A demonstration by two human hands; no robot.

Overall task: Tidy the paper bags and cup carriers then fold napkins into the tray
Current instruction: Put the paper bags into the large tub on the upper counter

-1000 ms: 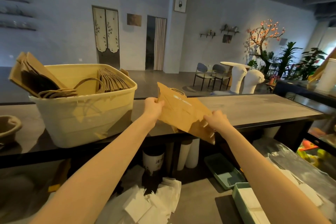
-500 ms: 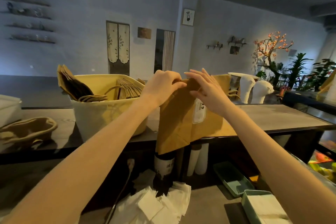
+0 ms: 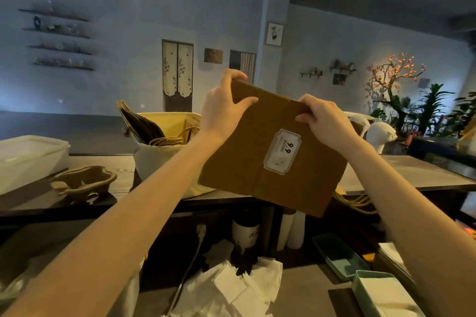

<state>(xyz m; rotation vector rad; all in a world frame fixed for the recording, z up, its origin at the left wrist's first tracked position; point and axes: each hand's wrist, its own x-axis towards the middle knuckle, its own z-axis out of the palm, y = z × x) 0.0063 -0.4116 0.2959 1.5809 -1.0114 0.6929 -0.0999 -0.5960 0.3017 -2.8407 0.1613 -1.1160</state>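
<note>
Bag [image 3: 260, 152], flat, labelled, raised over counter [image 3: 401, 175]; left hand [image 3: 222, 108] and right hand [image 3: 323, 121] pinch its top edge. Behind: basket [image 3: 159, 159] of bags, tub [image 3: 28, 157]. Below: napkins [image 3: 231, 291], tray [image 3: 365, 293].

Materials and surface finishes at the bench.

A flat bag [image 3: 273, 152] of matt brown kraft paper, creased by fold lines, is shown with a smooth white printed label [image 3: 282, 152]. The bench [image 3: 401, 175] is seen as grained wood with a matt finish. A tub [image 3: 159, 159] of smooth cream plastic, faintly glossy, and a translucent plastic box [image 3: 28, 159] are shown. White paper napkins [image 3: 231, 291] appear soft and matt; the green tray [image 3: 360, 288] is of smooth plastic.
</note>
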